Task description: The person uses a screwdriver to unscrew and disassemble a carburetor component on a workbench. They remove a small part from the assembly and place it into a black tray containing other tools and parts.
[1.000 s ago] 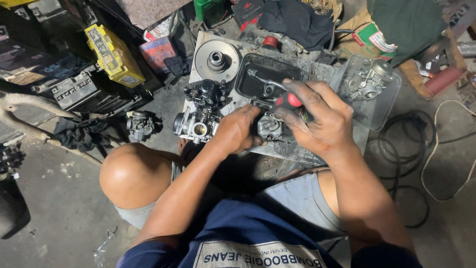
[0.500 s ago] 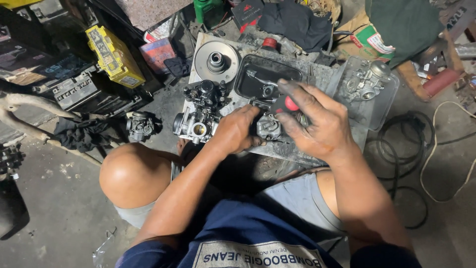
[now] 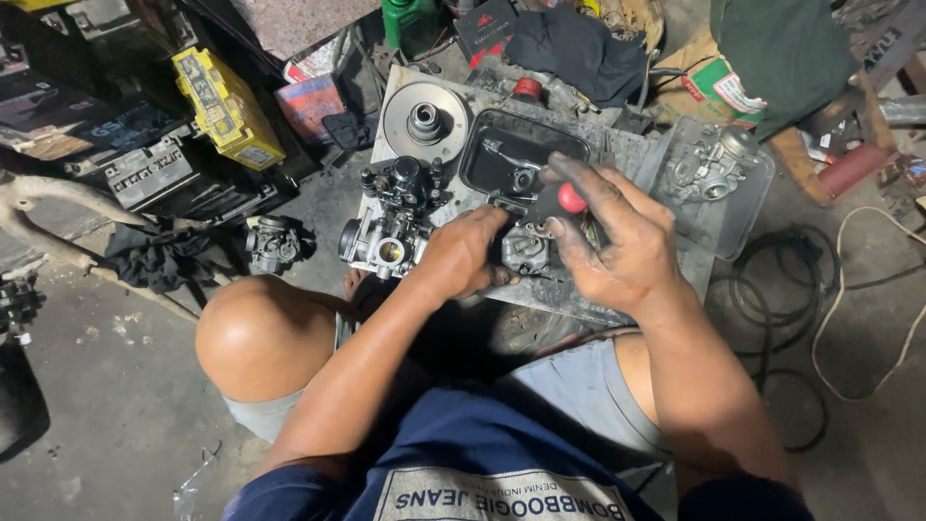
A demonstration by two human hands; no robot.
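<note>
While the left hand clamps the small grey metal carburettor body on the grimy bench, right hand grips a red-handled screwdriver; greasy fingers risk tool slip, stripping the screw.

The left hand covers the near left side of the small carburetor, so its grip there cannot be seen. The right hand hides most of the red-tipped tool; only the red end shows between the fingers, and the tip cannot be seen. Both hands cover the near middle of the worktop. The small parts in the black tray are too small to tell. The clear tray at far right blurs the part inside it. The green cloth and the yellow box run toward the far edge, the cloth cut off there. The cable leaves the picture at the right edge.
</note>
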